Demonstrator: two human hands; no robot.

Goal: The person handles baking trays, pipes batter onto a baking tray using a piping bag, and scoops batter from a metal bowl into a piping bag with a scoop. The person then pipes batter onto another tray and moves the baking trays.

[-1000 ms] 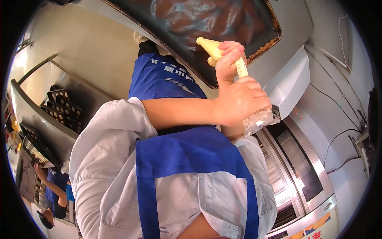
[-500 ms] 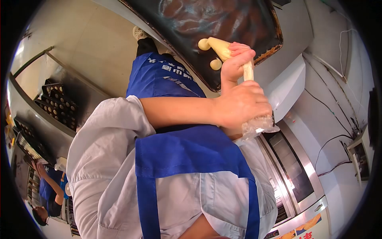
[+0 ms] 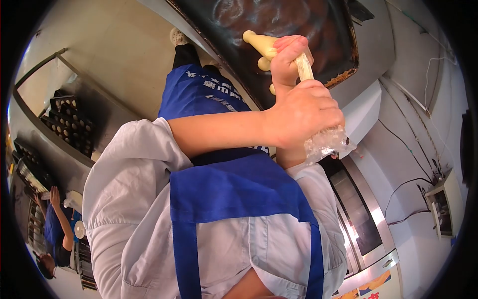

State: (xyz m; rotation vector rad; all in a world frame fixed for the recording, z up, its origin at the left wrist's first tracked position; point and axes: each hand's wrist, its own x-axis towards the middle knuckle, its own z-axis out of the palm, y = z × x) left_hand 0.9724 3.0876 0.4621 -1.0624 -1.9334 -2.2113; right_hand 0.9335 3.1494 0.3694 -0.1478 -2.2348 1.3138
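Both my hands are closed around a clear piping bag filled with pale yellow batter (image 3: pixel 263 44). My right hand (image 3: pixel 289 56) squeezes the lower part near the tip. My left hand (image 3: pixel 311 112) wraps the upper part, and the crumpled plastic end (image 3: pixel 329 144) sticks out below it. The bag's tip points left over a dark baking tray (image 3: pixel 318 25), where a small round of batter (image 3: pixel 248 35) meets it. Beside the bag lies another batter dollop (image 3: pixel 264 64). A further dollop (image 3: pixel 272 89) is partly hidden by my right wrist.
A stainless oven (image 3: pixel 358 209) stands at the right, with cables on the wall behind. On the left are a metal rack (image 3: pixel 37 117) and black moulded trays (image 3: pixel 69 122). At the far left, another person (image 3: pixel 59 226) works with hands near trays.
My hands and the bag have shifted up and left over the tray. A new round of batter shows at the tip, beyond the two earlier dollops.
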